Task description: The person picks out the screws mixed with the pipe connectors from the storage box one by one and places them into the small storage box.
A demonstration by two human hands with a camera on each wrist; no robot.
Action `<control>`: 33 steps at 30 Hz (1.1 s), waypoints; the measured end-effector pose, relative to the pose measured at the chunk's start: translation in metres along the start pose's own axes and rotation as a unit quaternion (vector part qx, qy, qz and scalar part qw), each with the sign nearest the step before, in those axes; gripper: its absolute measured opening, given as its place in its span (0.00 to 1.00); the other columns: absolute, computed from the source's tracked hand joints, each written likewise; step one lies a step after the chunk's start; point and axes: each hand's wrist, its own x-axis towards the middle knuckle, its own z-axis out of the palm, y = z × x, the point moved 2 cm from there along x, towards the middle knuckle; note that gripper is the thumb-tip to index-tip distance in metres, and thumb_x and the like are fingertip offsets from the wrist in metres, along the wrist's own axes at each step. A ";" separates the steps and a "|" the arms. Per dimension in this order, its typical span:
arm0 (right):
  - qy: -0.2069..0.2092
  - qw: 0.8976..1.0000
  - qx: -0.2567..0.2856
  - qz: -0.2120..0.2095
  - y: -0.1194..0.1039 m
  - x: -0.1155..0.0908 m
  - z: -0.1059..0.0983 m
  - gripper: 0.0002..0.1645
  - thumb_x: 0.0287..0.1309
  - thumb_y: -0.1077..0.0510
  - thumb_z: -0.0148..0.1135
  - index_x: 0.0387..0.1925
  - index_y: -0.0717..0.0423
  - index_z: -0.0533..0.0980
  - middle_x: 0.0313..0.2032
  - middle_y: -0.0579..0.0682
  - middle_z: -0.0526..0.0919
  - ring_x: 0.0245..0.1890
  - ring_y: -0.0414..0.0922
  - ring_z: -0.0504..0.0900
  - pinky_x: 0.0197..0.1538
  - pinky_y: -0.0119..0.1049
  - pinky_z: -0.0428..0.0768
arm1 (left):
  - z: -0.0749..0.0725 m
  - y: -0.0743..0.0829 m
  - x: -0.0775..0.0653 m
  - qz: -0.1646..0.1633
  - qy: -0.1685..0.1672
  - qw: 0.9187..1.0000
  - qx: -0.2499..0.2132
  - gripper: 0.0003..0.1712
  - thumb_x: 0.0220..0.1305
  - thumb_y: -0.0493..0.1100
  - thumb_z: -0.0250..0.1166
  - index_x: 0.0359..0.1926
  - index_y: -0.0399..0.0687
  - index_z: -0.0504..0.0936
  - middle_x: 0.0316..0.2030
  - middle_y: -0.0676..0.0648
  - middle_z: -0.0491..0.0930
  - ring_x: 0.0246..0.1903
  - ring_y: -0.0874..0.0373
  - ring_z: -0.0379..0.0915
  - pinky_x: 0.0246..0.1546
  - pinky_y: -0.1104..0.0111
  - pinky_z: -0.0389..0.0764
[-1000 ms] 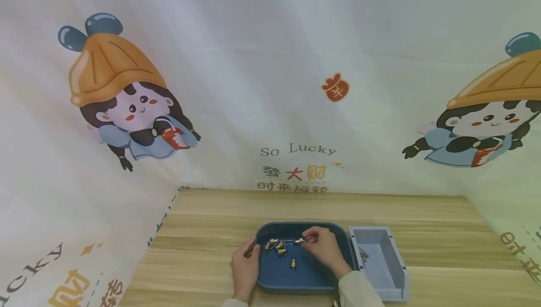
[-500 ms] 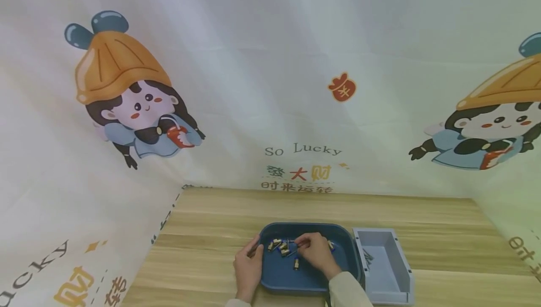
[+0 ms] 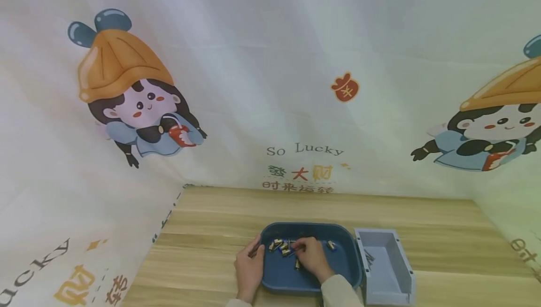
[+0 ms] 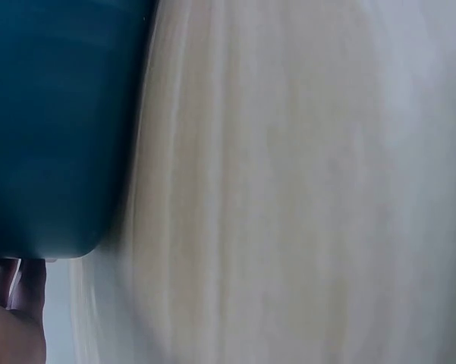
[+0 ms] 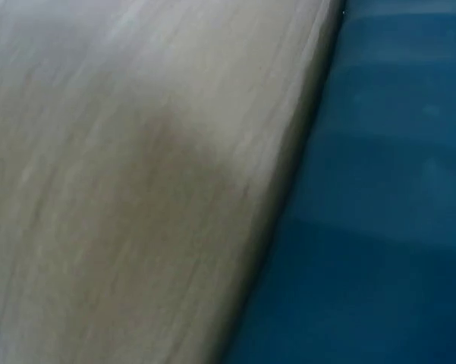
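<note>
Right hand (image 3: 313, 256) is shifting leftward to brass fittings (image 3: 285, 252), lower centre, hold unclear; left hand (image 3: 249, 265) is gripping blue tray (image 3: 280, 276).

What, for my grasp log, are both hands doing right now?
Left hand: holding the blue tray.
Right hand: at the metal fittings; grip cannot be told.

Cloth wall (image 3: 236, 72): we see soft, diffuse light in faint diagonal streaks, greenish at far right.
Bench (image 3: 220, 213): fairly even and moderately bright in our head view.
Blue tray (image 3: 279, 276): darker, its inner walls shaded.
Metal parts (image 3: 285, 252): too small and soft for us to make out detail.
Left wrist view: blurred grain, whitish toward the right.
Right wrist view: our blurriest, a brownish shadow on the bench, dark along the tray's edge.
</note>
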 end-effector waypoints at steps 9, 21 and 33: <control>0.026 0.999 0.017 0.024 0.002 -0.002 -0.002 0.07 0.41 0.72 0.63 0.24 0.62 0.83 0.24 0.53 0.85 0.22 0.39 0.79 0.24 0.29 0.78 | 0.000 0.003 -0.001 0.016 0.005 1.000 -0.006 0.15 0.59 0.33 0.63 0.49 0.40 0.83 0.48 0.38 0.83 0.44 0.46 0.82 0.44 0.61 0.84; 0.019 1.000 0.001 0.022 0.002 -0.007 -0.002 0.06 0.35 0.73 0.67 0.18 0.61 0.81 0.18 0.49 0.82 0.19 0.35 0.75 0.23 0.27 0.74 | 0.000 -0.001 -0.003 0.012 0.008 1.000 -0.006 0.15 0.59 0.33 0.64 0.48 0.39 0.83 0.47 0.38 0.83 0.44 0.46 0.82 0.43 0.61 0.85; -0.007 1.000 -0.005 0.019 0.000 -0.007 -0.004 0.04 0.42 0.71 0.65 0.20 0.62 0.80 0.18 0.48 0.80 0.20 0.35 0.72 0.24 0.27 0.73 | -0.001 0.001 -0.002 0.000 0.000 1.000 -0.004 0.15 0.59 0.34 0.63 0.49 0.41 0.83 0.47 0.38 0.83 0.44 0.47 0.82 0.41 0.62 0.85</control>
